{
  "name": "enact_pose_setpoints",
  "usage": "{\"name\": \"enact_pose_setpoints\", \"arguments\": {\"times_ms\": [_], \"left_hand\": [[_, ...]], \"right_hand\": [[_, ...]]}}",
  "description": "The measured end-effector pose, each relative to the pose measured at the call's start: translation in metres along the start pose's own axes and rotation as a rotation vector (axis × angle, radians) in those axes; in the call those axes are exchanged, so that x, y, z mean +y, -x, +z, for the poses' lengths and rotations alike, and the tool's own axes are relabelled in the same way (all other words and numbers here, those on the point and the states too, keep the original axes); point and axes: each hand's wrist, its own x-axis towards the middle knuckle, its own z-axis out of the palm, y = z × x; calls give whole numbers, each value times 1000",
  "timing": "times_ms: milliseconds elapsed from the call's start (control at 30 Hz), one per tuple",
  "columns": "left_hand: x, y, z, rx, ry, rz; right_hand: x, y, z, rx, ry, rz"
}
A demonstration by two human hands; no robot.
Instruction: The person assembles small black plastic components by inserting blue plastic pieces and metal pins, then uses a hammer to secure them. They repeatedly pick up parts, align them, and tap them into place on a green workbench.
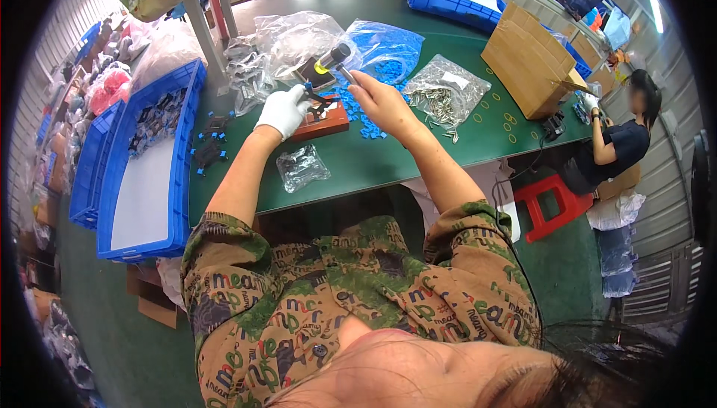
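My left hand (284,112), in a white glove, pinches a small black part (318,97) against a reddish-brown block (323,127) on the table. My bare right hand (382,106) is closed around the handle of a hammer (336,57). Its dark head with a yellow band is raised above and beyond the block. Small blue pieces (371,130) lie scattered just right of the block, partly behind my right hand. A clear plastic bag (302,167) rests nearer to me, below the block.
On the green table (366,165), black parts with blue tips (208,156) lie left. Metal pins (442,107) spill from a clear bag at right, near yellowish rings (510,118). A blue crate (184,176) flanks the left edge; a cardboard box (532,61) and a seated co-worker (624,139) are right.
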Motion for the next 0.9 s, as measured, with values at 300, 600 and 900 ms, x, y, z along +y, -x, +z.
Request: {"name": "enact_pose_setpoints", "arguments": {"times_ms": [300, 600, 900], "left_hand": [[-4, -1, 4, 4, 16, -4], [3, 4, 3, -51, -1, -35], [-3, 13, -3, -1, 123, -125]], "right_hand": [[-3, -18, -10, -91, 86, -67], [-13, -8, -8, -274, 324, 33], [-30, 8, -41, -169, 85, 41]]}}
